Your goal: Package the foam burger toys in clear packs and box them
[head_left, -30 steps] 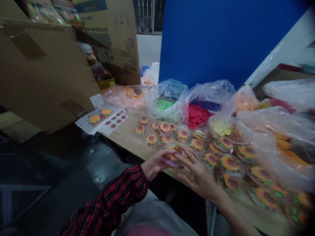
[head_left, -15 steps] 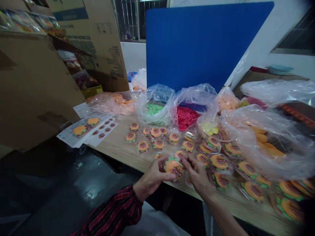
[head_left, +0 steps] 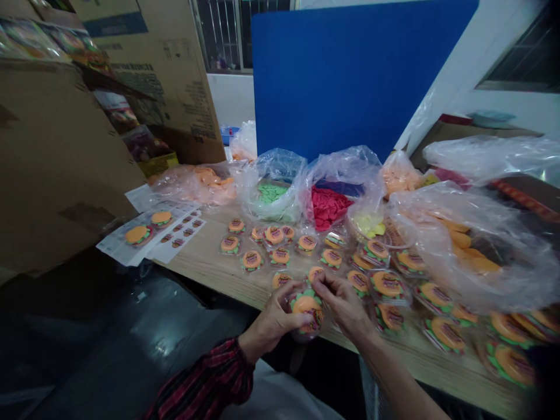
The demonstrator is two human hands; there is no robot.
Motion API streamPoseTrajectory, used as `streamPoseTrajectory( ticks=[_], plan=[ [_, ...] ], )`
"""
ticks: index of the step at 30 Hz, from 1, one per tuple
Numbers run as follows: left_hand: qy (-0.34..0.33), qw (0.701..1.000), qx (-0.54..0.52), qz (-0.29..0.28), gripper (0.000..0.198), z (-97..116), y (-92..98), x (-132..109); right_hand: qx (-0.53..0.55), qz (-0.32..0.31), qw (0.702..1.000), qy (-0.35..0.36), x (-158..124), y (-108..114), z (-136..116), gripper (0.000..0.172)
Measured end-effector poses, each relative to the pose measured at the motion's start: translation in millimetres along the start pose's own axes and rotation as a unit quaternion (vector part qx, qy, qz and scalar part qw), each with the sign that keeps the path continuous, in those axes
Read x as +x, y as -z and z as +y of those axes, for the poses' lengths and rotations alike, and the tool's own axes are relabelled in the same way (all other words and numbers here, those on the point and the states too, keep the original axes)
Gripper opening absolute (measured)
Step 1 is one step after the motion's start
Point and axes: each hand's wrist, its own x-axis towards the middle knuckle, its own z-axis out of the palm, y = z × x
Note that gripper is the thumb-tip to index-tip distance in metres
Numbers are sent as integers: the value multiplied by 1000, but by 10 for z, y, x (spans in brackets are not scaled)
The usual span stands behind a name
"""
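Note:
A toy burger in a clear plastic case point(head_left: 305, 304) is held over the table's front edge, with an orange bun, green lettuce frill and a printed sticker. My left hand point(head_left: 277, 318) grips it from the left, thumb lying across the sticker. At the case's upper right corner, my right hand point(head_left: 343, 300) pinches with thumb and fingertips; whether it grips the rim or something small is hidden. Several more cased toy burgers point(head_left: 252, 260) lie just beyond my hands, and others point(head_left: 444, 333) sit to the right.
Along the back stand open plastic bags of green pieces point(head_left: 271, 193), red pieces point(head_left: 328, 207) and orange pieces point(head_left: 475, 256). Yellow pieces point(head_left: 368, 224) lie by a basket. Sticker sheets point(head_left: 175, 240) rest on the left table edge. A large cardboard box point(head_left: 56, 163) stands left; a blue board point(head_left: 350, 76) rises behind.
My right hand has shifted slightly left along the upper edge of the case. The held case is tilted a little differently and sits slightly lower. The whole view has drifted a little.

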Motion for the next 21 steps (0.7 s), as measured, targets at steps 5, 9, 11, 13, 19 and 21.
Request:
streamPoseTrajectory(
  ticks=[5, 9, 11, 13, 19, 21],
  plan=[
    [1, 1000, -11, -13, 53, 22, -17, -10, 29, 6, 999, -18, -13, -11, 24, 30],
    [-6, 1000, -31, -5, 47, 121, -34, -2, 4, 20, 1000, 13, -45, 54, 6, 30],
    [-12, 999, -34, 17, 44, 157, -31, 12, -15, 22, 1000, 14, -95, 80, 10, 31],
    [-21, 999, -35, 33, 43, 162, -33, 28, -34, 25, 999, 1, -154, 80, 31, 33],
    [-37, 997, -27, 56, 44, 94, -99, 34, -6, 78, 997, 4, -235, -2, 131, 34],
    [-30, 998, -23, 57, 45, 98, -98, 31, 5, 82, 997, 1, -224, 11, 161, 34]
  ],
)
